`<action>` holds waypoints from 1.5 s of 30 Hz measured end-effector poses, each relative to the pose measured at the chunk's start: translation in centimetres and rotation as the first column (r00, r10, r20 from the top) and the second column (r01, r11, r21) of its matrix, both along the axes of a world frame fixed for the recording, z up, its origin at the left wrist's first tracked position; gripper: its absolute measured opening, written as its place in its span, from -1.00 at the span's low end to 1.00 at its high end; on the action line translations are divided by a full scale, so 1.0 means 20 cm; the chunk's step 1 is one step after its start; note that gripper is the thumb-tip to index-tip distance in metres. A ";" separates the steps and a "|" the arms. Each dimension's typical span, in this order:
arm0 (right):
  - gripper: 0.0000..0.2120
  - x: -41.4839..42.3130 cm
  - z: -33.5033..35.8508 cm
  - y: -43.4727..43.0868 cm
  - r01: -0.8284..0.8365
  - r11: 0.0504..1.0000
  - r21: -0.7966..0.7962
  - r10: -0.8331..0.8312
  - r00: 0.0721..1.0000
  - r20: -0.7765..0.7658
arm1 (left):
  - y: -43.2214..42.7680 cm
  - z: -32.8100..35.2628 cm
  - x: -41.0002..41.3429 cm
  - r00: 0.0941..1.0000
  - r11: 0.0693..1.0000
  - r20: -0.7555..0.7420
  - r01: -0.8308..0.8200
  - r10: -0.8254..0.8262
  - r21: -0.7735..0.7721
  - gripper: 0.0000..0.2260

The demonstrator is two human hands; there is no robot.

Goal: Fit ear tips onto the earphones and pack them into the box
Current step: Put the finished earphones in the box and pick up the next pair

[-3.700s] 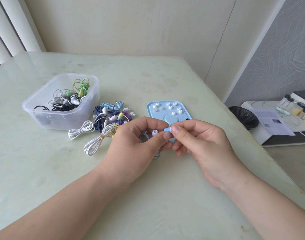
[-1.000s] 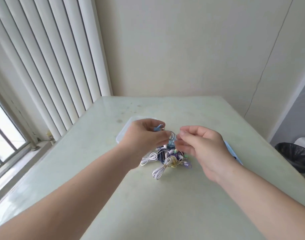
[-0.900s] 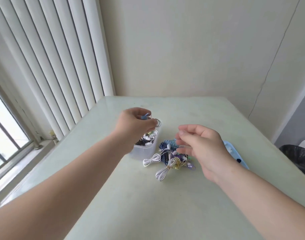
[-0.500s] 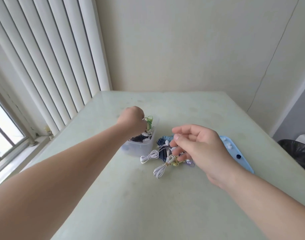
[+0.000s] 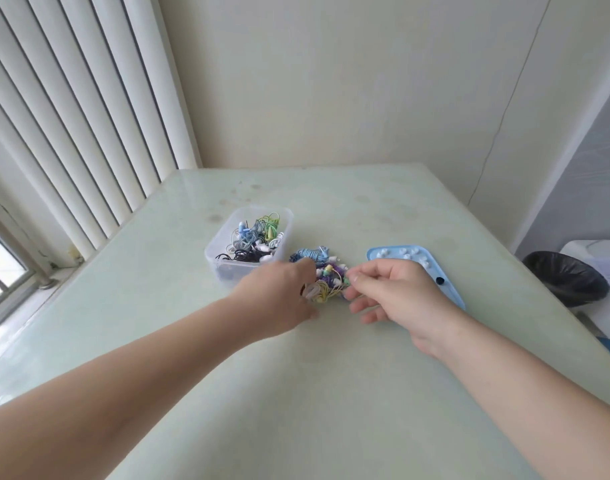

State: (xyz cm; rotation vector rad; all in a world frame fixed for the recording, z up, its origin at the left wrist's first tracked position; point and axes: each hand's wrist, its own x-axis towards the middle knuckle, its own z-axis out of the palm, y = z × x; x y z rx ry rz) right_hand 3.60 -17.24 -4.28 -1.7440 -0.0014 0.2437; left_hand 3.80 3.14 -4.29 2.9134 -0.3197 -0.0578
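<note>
A clear plastic box (image 5: 214,251) at the table's middle holds several coiled earphones in blue, green, black and white. Just right of it lies a loose pile of earphones (image 5: 326,269). My left hand (image 5: 279,294) reaches onto the near side of that pile, with fingers and thumb curled round a blurred white earphone bundle (image 5: 312,291). My right hand (image 5: 395,292) hovers at the pile's right edge, fingers loosely curled, thumb and forefinger close together with nothing seen between them. A blue lid (image 5: 450,289) carrying several white ear tips (image 5: 404,251) lies partly behind my right hand.
The pale green glass table (image 5: 331,393) meets the wall at its far edge. White vertical blinds (image 5: 71,116) and a window sill stand to the left. A black bin (image 5: 566,277) sits on the floor beyond the table's right edge.
My left hand carried the blue earphones to the box, left them there, and has come back to the pile and closed on a white bundle. My right hand stayed by the pile.
</note>
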 end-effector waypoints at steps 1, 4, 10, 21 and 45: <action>-0.89 -0.01 0.00 -0.01 0.006 1.000 0.007 -0.006 1.000 0.003 | 0.01 0.00 0.00 1.000 0.998 -0.004 -0.019 0.018 -0.064 -0.73; -0.89 -0.04 -0.02 -0.05 0.034 0.998 0.050 -0.034 0.999 0.004 | 0.02 0.05 0.01 0.994 0.967 -0.031 -0.112 0.108 -0.227 -0.72; -0.91 -0.11 -0.05 -0.06 0.084 0.982 0.166 -0.080 0.996 -0.034 | 0.00 0.28 0.01 0.964 0.772 -0.129 -0.265 0.234 -0.578 -0.64; -0.60 -0.13 -0.01 -0.14 -0.011 0.949 0.314 -0.011 0.998 0.068 | -0.21 0.45 -0.05 0.980 0.584 -0.173 -0.088 -0.093 -0.807 -0.87; -0.75 -0.05 -0.05 -0.48 0.011 0.982 0.191 -0.004 0.999 -0.036 | -0.54 -0.16 -0.06 0.899 0.144 -0.364 -0.338 -0.243 -0.930 -0.84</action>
